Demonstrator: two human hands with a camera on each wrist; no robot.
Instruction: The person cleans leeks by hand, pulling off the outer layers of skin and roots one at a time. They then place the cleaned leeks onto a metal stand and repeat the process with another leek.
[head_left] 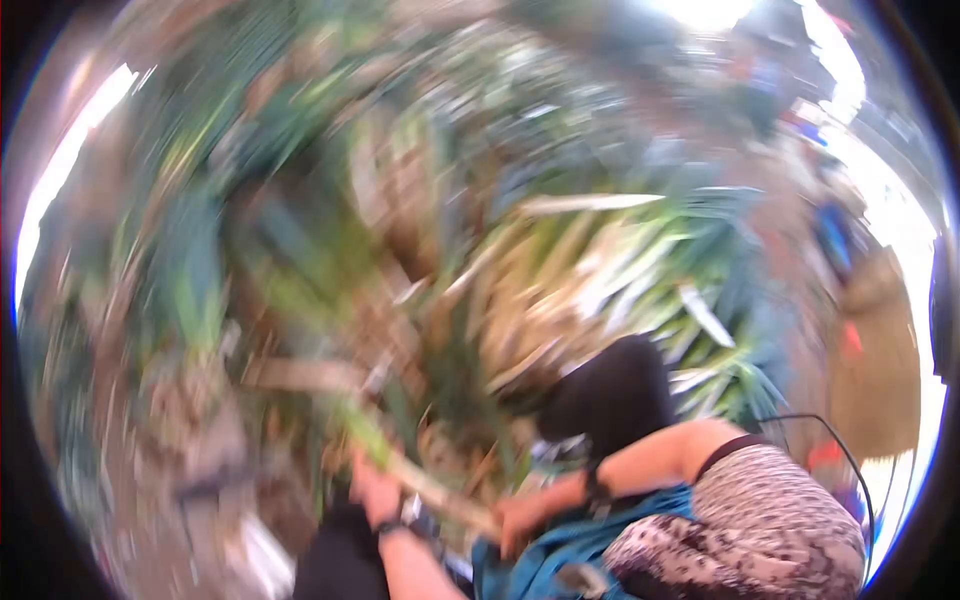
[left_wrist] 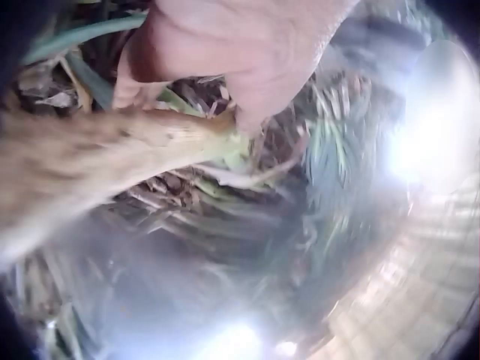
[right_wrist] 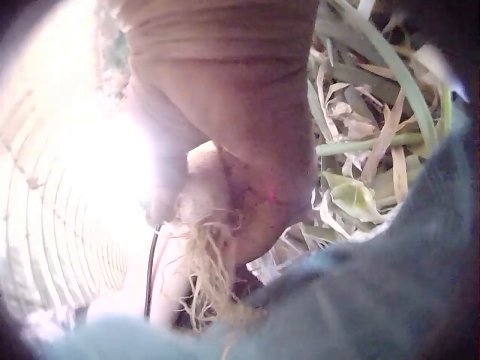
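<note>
Patterned sleeve (head_left: 740, 510) sits nearest the head camera, teal cloth (head_left: 495, 575) beside it; stalk (head_left: 440, 490) is held between the two hands, its long axis slanting from the roots (right_wrist: 202, 277) at lower right to the green end at upper left, pointing forward, away from the person; right hand (head_left: 520, 518), elbow bent, grips the root end, fingers curled; left hand (head_left: 375, 490), forearm reaching forward, pinches near the green end; leaves (head_left: 600, 270) lie ahead, blurred.
</note>
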